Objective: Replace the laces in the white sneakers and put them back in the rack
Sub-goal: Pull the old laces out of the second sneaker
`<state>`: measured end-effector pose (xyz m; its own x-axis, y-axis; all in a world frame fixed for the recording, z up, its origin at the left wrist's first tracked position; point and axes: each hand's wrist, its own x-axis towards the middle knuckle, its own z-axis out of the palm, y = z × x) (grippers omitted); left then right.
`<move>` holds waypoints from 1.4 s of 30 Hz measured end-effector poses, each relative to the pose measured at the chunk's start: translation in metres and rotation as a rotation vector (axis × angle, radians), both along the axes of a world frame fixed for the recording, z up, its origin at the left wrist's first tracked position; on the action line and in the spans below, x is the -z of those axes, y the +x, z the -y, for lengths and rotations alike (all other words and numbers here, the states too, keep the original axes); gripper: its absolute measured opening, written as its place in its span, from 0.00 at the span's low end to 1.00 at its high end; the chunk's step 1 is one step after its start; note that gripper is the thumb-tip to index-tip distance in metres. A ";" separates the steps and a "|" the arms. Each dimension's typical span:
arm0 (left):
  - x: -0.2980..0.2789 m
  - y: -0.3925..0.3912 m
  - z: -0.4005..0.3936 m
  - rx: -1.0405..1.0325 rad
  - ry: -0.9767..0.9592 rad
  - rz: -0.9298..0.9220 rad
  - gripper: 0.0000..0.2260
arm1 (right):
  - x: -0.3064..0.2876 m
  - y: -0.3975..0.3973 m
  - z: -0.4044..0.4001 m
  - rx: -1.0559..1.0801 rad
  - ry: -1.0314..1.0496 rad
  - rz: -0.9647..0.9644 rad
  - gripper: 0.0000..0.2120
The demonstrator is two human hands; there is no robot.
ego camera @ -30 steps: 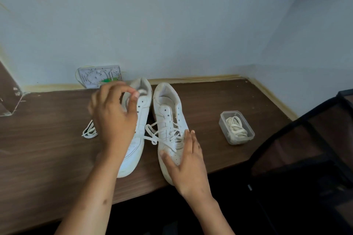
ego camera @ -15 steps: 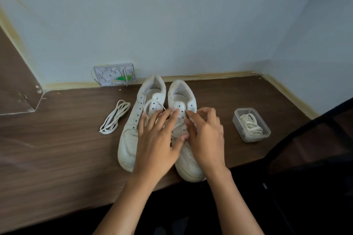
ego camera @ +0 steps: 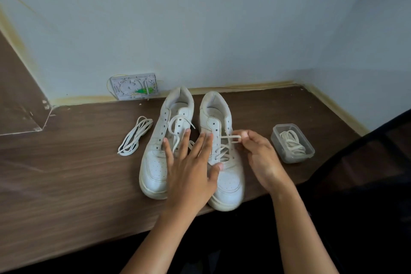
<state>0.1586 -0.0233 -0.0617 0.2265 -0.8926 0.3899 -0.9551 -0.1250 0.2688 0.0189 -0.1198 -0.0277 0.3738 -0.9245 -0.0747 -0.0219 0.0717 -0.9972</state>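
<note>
- Stood side by side on the dark brown wood-grain bench (ego camera: 66,180), toes toward the near edge: a pair of white low-top leather sneakers, left sneaker (ego camera: 160,155) and right sneaker (ego camera: 224,173), touching or nearly so.
- Lay flat across both sneakers, fingers straight and spread, grip open and holding nothing: left hand (ego camera: 189,171).
- Pinched a loop of the white flat lace (ego camera: 229,138) at the right sneaker's eyelets between thumb and fingertips, grip closed on it: right hand (ego camera: 260,153).
- Threaded only through the right sneaker's lower eyelets; upper eyelets bare.
- Trailed loose over the left sneaker's tongue: another white lace end (ego camera: 175,124).
- Rested on the bench just left of the left sneaker: a loose bundle of white lace (ego camera: 135,138).
- Sat right of the right sneaker, near but apart: a small clear plastic tub (ego camera: 292,143) with coiled cream laces inside.
- Leaned against the pale blue wall behind the sneakers: a small grey plastic box (ego camera: 134,85) with a green part.
</note>
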 end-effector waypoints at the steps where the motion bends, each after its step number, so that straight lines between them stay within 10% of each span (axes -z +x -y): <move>1: -0.001 0.000 0.000 -0.003 -0.008 0.000 0.29 | -0.001 -0.002 0.001 0.009 0.073 0.076 0.12; 12: 0.002 -0.003 -0.013 0.234 -0.260 -0.113 0.22 | -0.004 0.012 -0.016 0.212 -0.712 -0.428 0.15; 29: 0.022 -0.008 -0.021 0.396 -0.030 0.004 0.29 | 0.004 0.020 -0.014 0.251 -0.924 -0.677 0.04; 37: 0.020 -0.005 -0.022 0.403 -0.010 0.041 0.30 | -0.007 -0.003 -0.005 0.590 -0.611 -0.354 0.05; 42: 0.021 -0.006 -0.021 0.407 0.002 0.012 0.30 | -0.002 0.008 -0.010 0.310 -0.847 -0.646 0.10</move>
